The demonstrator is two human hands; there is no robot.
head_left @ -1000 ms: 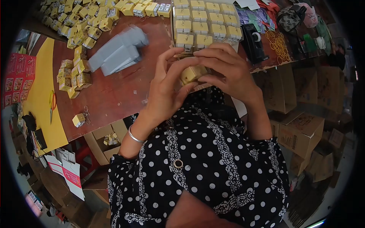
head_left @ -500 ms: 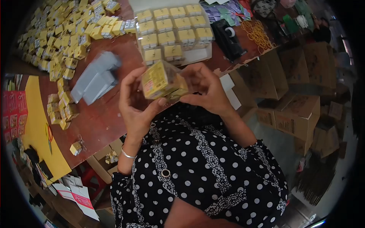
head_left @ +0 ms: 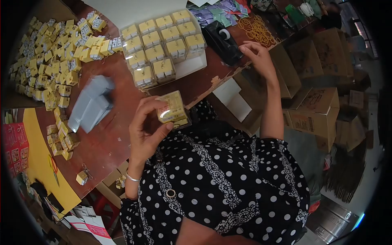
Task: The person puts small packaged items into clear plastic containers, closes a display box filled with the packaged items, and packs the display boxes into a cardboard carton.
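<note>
My left hand [head_left: 147, 126] is closed around a small clear plastic box [head_left: 171, 107] with a yellow printed side, held in front of my body. To the right, my right hand [head_left: 261, 59] is raised beside the black tape dispenser [head_left: 222, 43], its fingers apart and nothing visible in them. A roll of tape sits in the dispenser. Beyond my left hand stands a white carton [head_left: 196, 65] with rows of clear boxes [head_left: 155, 53], each showing a yellow block inside.
Yellow block keyrings [head_left: 49, 61] are heaped at the left. Flat clear sleeves [head_left: 92, 104] lie on the red table [head_left: 110, 143]. Rubber bands [head_left: 257, 32] and purple-green packets [head_left: 216, 14] are at the back. Scissors [head_left: 54, 165] lie on yellow board. Cardboard boxes [head_left: 312, 110] stand right.
My right hand has let go of the clear box and moved right, to the tape dispenser. My left hand keeps the box, now slightly lower in view. The camera view has shifted.
</note>
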